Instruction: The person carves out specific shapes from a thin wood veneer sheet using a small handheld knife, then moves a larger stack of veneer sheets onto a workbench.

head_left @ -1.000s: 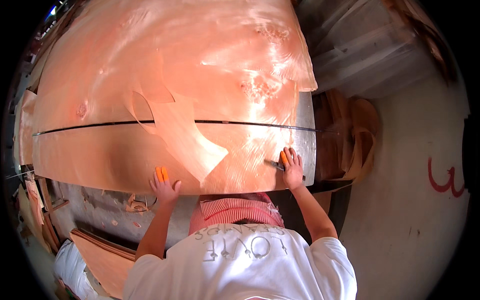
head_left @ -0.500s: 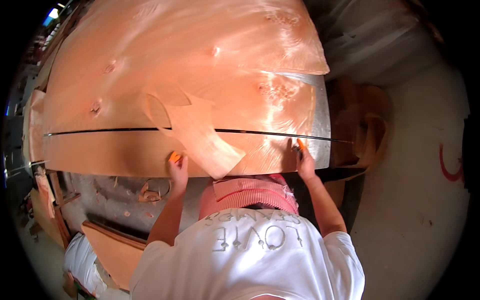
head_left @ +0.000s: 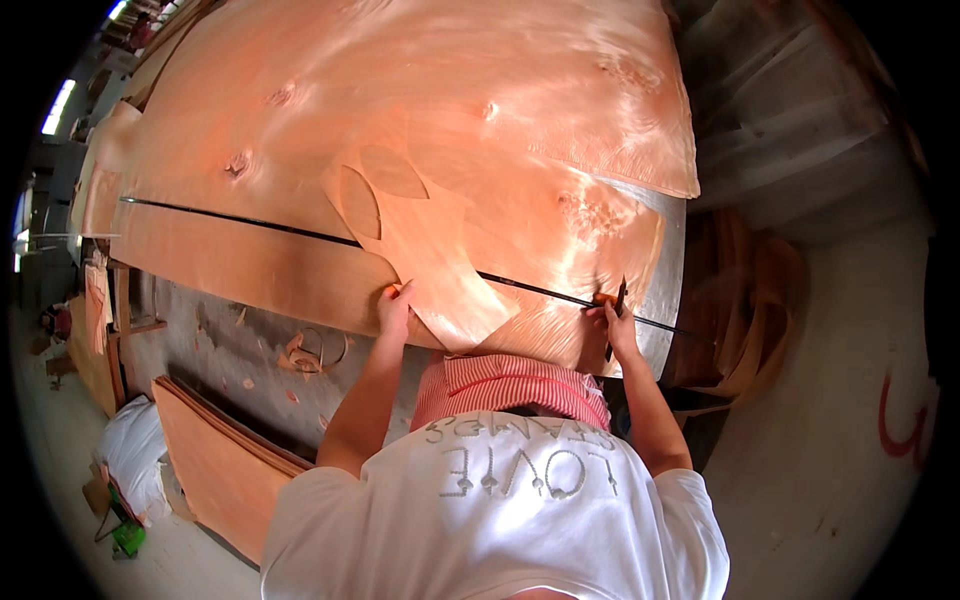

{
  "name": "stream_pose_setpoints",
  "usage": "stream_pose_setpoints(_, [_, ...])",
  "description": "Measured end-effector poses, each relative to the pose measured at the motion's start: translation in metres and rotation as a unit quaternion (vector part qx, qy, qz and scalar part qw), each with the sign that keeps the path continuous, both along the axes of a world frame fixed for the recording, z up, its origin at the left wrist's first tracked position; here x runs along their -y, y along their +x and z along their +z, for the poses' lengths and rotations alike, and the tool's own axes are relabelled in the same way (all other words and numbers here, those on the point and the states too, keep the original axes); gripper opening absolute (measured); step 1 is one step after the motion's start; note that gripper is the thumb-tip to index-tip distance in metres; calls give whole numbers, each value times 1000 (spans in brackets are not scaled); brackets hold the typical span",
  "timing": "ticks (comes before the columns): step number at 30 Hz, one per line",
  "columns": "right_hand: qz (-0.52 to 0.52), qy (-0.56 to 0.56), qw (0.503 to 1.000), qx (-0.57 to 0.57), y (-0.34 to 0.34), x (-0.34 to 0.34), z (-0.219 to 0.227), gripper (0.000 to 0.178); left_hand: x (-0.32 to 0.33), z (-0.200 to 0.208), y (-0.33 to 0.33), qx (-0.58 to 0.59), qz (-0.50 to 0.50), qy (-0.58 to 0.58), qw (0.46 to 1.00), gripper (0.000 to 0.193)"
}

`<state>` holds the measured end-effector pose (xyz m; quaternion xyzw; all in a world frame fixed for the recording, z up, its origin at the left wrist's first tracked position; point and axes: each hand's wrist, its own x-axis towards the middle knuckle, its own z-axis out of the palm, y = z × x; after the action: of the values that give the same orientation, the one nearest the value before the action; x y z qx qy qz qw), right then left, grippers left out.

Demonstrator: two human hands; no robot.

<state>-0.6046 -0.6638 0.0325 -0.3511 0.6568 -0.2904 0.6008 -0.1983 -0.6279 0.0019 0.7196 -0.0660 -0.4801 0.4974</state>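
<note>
A loose, forked piece of thin wood veneer [head_left: 445,275] lies across a large veneer sheet [head_left: 270,255]. My left hand [head_left: 396,310] is closed at the loose piece's left edge, with orange at the fingertips. To the right, my right hand [head_left: 619,325] grips a slim dark cutting tool [head_left: 622,292], its tip pointing away from me. Orange also shows at those fingers; whether it is a finger cover or part of something held, I cannot tell. A long thin black strip [head_left: 240,217] runs across the sheet, passes under the loose veneer and reaches beyond my right hand.
A pale metal surface [head_left: 662,300] shows at the sheet's right end, beside hanging brown veneer scraps [head_left: 750,300]. At lower left stand stacked boards [head_left: 215,465] and a white sack [head_left: 135,450]. Curled offcuts [head_left: 305,355] lie on the floor below the sheet's near edge.
My left hand has moved right to the loose veneer's edge. The right hand has turned, and its dark tool now shows upright. The whole view has shifted and tilted.
</note>
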Motion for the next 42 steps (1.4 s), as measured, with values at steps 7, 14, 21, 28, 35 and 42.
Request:
stream_pose_setpoints(7, [15, 40, 997, 67, -3, -4, -2, 24, 14, 28, 20, 65, -41, -129, 989, 8])
stream_pose_setpoints(14, [-8, 85, 992, 88, -9, -10, -19, 28, 35, 82, 13, 146, -27, -203, 968, 6])
stream_pose_setpoints(21, [-63, 191, 971, 127, -9, 1, -20, 25, 61, 106, 1, 20, 41, -226, 973, 10])
stream_pose_setpoints(28, [-142, 167, 970, 103, -1, 24, -19, 24, 72, 134, 15, 14, 77, -272, 959, 11])
stream_pose_setpoints(35, [-94, 147, 983, 64, 1, 48, -20, 25, 84, 167, -1, -6, 77, -301, 950, 10])
stream_pose_setpoints(42, [-92, 137, 985, 46, 5, 59, -17, 27, 83, 162, -5, 12, 72, -282, 957, 9])
